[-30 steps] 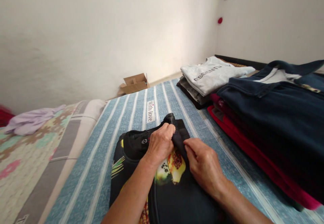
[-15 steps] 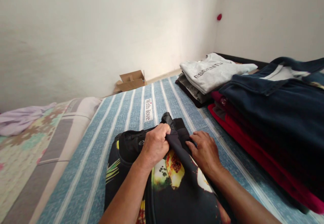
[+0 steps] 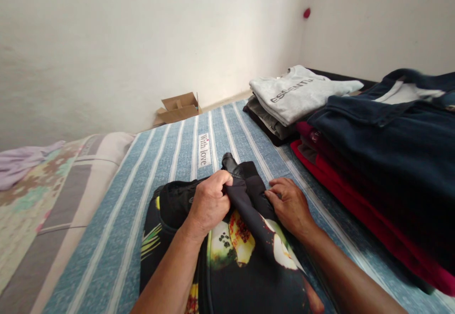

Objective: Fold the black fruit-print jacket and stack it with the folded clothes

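A black garment (image 3: 249,276) with a colourful fruit and flower print lies folded on a blue striped bedsheet (image 3: 142,181). My left hand (image 3: 211,200) is closed round a gathered part of its black cloth, near the dark cuff. At the garment's right edge is my right hand (image 3: 289,205), its thumb and fingers pinched together against the black cloth. Past the left hand, a shiny dark piece (image 3: 230,163) sticks out beside the cuff.
On the right are piled dark blue clothes (image 3: 384,148) over red ones (image 3: 341,200). A grey printed shirt (image 3: 298,94) tops another stack behind. An open cardboard box (image 3: 180,108) sits by the wall. Patterned bedding (image 3: 67,200) and lilac cloth (image 3: 24,162) lie left.
The view has shifted slightly. My left hand still grips the cloth, and the right hand has its fingers drawn closer together at the garment's edge.
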Available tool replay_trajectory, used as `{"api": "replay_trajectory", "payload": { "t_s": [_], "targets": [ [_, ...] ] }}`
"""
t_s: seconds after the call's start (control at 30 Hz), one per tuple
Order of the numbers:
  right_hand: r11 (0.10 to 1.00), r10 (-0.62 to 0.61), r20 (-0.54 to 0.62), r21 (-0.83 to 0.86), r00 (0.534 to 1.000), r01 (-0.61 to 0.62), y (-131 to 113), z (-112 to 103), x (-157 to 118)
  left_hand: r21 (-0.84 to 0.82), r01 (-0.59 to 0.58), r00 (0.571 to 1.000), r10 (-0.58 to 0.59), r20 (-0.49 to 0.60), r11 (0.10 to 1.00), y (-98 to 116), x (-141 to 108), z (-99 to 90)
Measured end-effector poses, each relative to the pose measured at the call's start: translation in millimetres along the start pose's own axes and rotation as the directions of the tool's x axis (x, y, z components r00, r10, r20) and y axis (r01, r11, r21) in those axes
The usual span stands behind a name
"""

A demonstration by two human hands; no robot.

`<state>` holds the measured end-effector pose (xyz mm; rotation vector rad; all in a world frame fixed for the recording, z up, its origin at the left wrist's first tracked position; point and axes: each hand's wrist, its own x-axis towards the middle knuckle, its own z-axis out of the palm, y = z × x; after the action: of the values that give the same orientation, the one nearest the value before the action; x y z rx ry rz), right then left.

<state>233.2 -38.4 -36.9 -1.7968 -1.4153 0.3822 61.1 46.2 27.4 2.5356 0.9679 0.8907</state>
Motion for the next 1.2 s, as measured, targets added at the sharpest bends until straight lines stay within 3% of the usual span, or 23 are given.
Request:
{"api": "replay_trajectory", "payload": {
  "t_s": [0.53,1.2],
  "targets": [
    [0.968,-0.02,0.198,0.25,0.98,-0.031,12,-16,4,-0.085,0.089,0.996,-0.089,0.006,0.992,-6,-1,1.3],
    [0.959,-0.039,0.334,0.278,0.942,-0.059,13,-30,8,-0.047,0.104,0.995,-0.104,0.001,0.993,-6,0,0.1]
  ]
}}
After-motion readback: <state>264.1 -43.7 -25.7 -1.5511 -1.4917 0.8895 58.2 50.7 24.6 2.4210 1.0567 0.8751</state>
